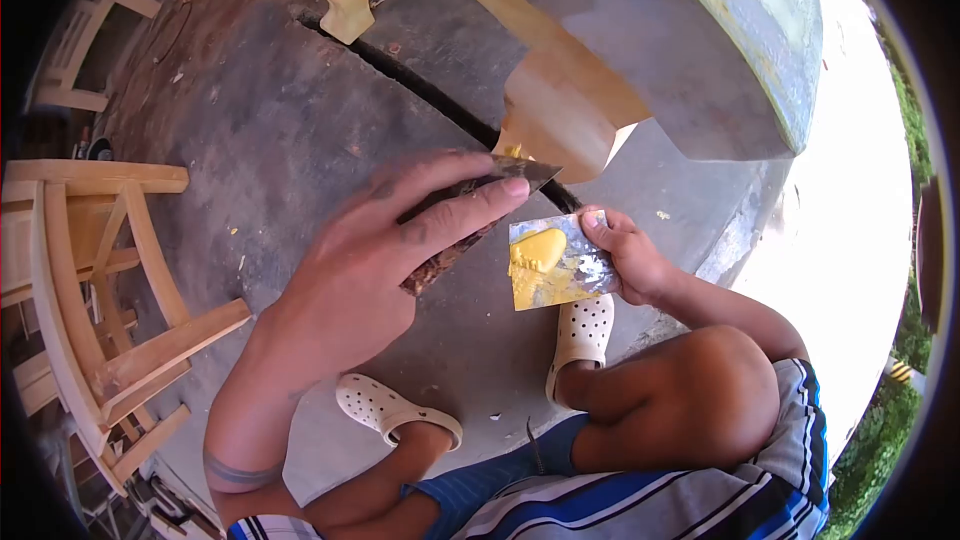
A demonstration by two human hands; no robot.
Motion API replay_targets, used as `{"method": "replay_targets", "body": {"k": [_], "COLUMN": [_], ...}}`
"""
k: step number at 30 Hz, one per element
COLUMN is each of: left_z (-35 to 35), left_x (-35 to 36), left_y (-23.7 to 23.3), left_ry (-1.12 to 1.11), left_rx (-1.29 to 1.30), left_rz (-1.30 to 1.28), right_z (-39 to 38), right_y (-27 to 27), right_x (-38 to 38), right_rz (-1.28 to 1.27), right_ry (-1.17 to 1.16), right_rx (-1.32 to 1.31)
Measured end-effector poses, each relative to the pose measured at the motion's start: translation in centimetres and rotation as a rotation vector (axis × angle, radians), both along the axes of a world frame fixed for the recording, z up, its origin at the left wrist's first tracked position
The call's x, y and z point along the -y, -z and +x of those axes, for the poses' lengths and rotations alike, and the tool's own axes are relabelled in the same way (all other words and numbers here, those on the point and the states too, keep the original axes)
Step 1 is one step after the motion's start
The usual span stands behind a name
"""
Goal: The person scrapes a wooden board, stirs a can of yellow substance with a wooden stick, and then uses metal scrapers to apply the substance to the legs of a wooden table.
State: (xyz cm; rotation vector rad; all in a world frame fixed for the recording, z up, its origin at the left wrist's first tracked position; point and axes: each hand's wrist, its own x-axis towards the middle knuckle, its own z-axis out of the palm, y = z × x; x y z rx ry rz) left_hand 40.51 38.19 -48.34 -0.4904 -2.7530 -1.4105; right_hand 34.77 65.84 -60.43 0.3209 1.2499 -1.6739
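My left hand (370,250) is closed around a dark, worn putty knife (450,258), its pointed blade tip reaching to the right. Just behind that tip, a dab of yellow filler (516,151) shows at the edge of a curved tan wooden piece (570,110). My right hand (632,252) grips the right edge of a small flat metal plate (585,285) between thumb and fingers. On the plate lies a smooth mound of yellow putty (540,249), with white and yellow smears around it. The two hands are apart, the blade near the plate's upper left corner.
Unfinished wooden chair frames (60,240) stand at the left. A dark groove (430,95) crosses the concrete floor (250,100). Behind the wooden piece is a large grey curved panel (660,50). My feet in white clogs (375,405) rest on the floor below my hands.
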Motion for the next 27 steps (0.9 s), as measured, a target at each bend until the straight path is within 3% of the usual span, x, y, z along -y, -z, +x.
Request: {"method": "replay_targets", "body": {"k": [3, 6, 9, 15, 17, 27], "left_z": [-3.9, -6.6, -5.3, -6.7, -7.0, -6.9], "left_x": [-1.1, -1.4, -0.7, -0.5, -0.4, -0.2], "left_y": [0.8, 3.4, 5.1, 1.3, 3.2, 2.8], "left_ry": [0.074, 0.067, 0.138, 0.103, 0.130, 0.163], "left_rx": [-0.573, -0.708, -0.631, -0.725, -0.660, -0.573], "left_rz": [-0.518, -0.479, -0.580, -0.527, -0.558, -0.623], "right_z": [1.6, 2.4, 2.4, 2.2, 2.2, 2.5], "right_y": [0.8, 1.3, 1.1, 1.2, 1.6, 1.8], "right_x": [-1.6, -3.3, -4.0, -3.7, -4.0, -4.3], "right_rz": [0.021, 0.059, 0.055, 0.054, 0.052, 0.056], "right_ry": [0.076, 0.071, 0.051, 0.084, 0.038, 0.050], "right_rx": [0.039, 0.054, 0.020, 0.046, 0.059, 0.067]}}
